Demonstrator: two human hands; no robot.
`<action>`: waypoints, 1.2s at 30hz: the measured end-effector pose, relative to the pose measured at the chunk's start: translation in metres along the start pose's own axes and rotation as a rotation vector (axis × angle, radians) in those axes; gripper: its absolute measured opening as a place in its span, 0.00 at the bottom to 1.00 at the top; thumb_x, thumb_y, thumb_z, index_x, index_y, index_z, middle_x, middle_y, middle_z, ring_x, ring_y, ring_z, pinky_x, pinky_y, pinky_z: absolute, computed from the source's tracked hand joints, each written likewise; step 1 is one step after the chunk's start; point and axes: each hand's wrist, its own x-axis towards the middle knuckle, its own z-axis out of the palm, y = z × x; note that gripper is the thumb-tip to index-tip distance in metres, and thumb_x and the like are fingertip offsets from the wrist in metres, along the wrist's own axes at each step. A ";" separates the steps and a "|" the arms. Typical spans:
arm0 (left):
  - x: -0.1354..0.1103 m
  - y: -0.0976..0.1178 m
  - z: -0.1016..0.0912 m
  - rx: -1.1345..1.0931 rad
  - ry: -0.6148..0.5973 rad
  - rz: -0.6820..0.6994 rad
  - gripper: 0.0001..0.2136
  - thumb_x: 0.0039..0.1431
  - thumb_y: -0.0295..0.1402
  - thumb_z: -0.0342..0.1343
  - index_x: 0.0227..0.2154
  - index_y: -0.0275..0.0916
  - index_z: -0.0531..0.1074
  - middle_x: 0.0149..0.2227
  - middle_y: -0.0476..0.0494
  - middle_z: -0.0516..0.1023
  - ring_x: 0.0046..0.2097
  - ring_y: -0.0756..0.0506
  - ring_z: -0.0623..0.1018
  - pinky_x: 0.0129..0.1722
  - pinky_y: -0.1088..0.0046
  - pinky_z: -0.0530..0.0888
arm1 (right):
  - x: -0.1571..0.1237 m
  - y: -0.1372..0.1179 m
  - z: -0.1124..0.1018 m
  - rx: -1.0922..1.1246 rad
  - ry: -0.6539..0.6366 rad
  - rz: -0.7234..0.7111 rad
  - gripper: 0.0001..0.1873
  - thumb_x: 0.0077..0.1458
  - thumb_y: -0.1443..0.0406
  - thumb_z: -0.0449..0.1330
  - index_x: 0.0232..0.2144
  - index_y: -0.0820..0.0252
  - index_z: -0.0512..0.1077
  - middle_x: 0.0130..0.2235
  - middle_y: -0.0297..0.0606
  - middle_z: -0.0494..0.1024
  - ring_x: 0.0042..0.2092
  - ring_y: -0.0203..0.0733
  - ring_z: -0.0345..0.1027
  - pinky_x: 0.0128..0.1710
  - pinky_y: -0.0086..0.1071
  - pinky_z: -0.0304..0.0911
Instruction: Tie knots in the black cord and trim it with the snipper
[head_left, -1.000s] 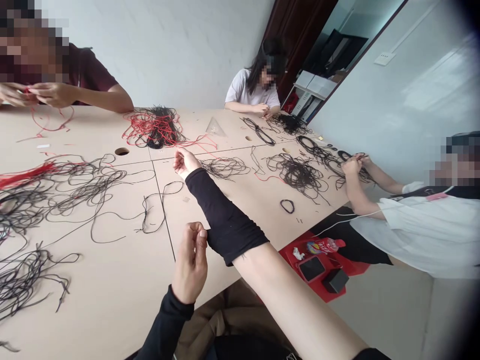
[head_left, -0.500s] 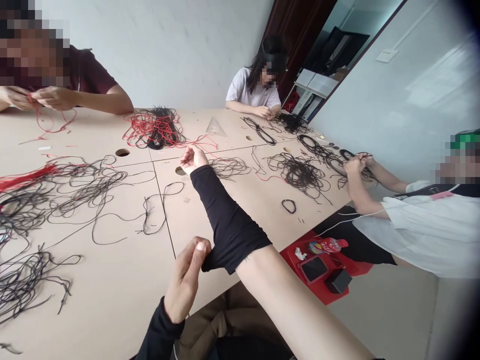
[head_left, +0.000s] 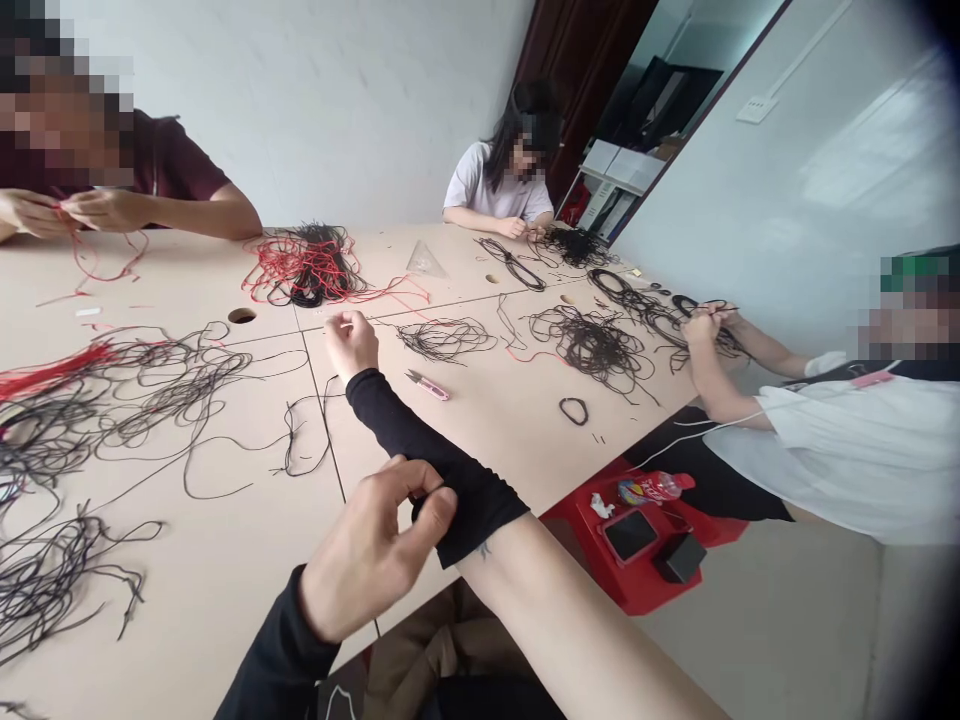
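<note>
My left hand (head_left: 371,550) pinches the cuff of the black arm sleeve (head_left: 420,450) worn on my right forearm. My right hand (head_left: 351,345) hangs just above the tan table (head_left: 487,440), fingers loosely curled, holding nothing. Close to it lie pink thread snips (head_left: 427,385). A loose tangle of black cord (head_left: 442,340) sits just beyond them. A thin black cord loop (head_left: 307,430) lies left of my right wrist.
Co-workers' hands work cord on three sides: red cord at left (head_left: 97,210), black cord at right (head_left: 701,325). Heaps of red and black cord (head_left: 307,265) cover the table, which has round holes (head_left: 241,316). A red stool (head_left: 622,570) holds a phone and bottle.
My right hand has shifted left and lower. Pink snips now show on the table beside it. My left hand has risen and turned, pinching the sleeve cuff nearer my forearm's upper side.
</note>
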 end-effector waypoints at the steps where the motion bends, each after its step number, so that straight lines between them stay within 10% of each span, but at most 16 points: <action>1: 0.002 0.005 0.001 0.028 -0.017 -0.015 0.15 0.62 0.42 0.50 0.22 0.39 0.65 0.22 0.50 0.62 0.27 0.49 0.62 0.27 0.72 0.60 | -0.006 0.002 0.001 -0.195 -0.024 -0.104 0.04 0.61 0.63 0.53 0.35 0.55 0.66 0.29 0.30 0.74 0.34 0.38 0.70 0.40 0.32 0.65; 6: 0.011 -0.009 0.004 -0.050 0.290 -0.102 0.18 0.61 0.47 0.51 0.22 0.40 0.64 0.19 0.53 0.57 0.23 0.50 0.59 0.22 0.73 0.57 | -0.026 0.005 0.005 -0.548 -0.237 -0.314 0.06 0.60 0.62 0.52 0.38 0.52 0.68 0.29 0.32 0.77 0.34 0.44 0.73 0.40 0.35 0.65; 11: -0.020 -0.029 0.030 -0.035 0.736 0.058 0.06 0.62 0.37 0.55 0.38 0.42 0.66 0.35 0.47 0.71 0.36 0.47 0.72 0.35 0.72 0.70 | -0.010 0.001 -0.002 -0.549 -0.159 -0.218 0.06 0.61 0.62 0.52 0.37 0.53 0.68 0.34 0.33 0.79 0.38 0.44 0.73 0.42 0.34 0.64; 21: -0.047 -0.018 0.063 0.258 0.437 0.375 0.08 0.65 0.22 0.46 0.37 0.41 0.65 0.35 0.45 0.70 0.36 0.48 0.72 0.35 0.74 0.70 | 0.031 -0.002 -0.026 -0.370 -0.013 -0.148 0.05 0.58 0.63 0.54 0.34 0.55 0.69 0.34 0.33 0.78 0.39 0.41 0.72 0.43 0.31 0.64; 29: -0.026 0.008 0.047 0.384 0.465 0.371 0.05 0.64 0.27 0.50 0.41 0.41 0.66 0.37 0.43 0.72 0.38 0.44 0.73 0.36 0.69 0.72 | 0.039 0.001 -0.035 -0.581 0.005 -0.191 0.06 0.60 0.63 0.52 0.36 0.54 0.69 0.36 0.35 0.78 0.40 0.44 0.72 0.42 0.33 0.65; 36: -0.020 0.021 0.043 0.357 0.255 0.487 0.06 0.65 0.25 0.46 0.34 0.41 0.64 0.33 0.46 0.71 0.34 0.47 0.72 0.33 0.71 0.71 | 0.037 0.006 -0.032 -0.631 -0.068 -0.252 0.04 0.59 0.64 0.54 0.35 0.53 0.69 0.33 0.36 0.78 0.38 0.46 0.72 0.43 0.36 0.66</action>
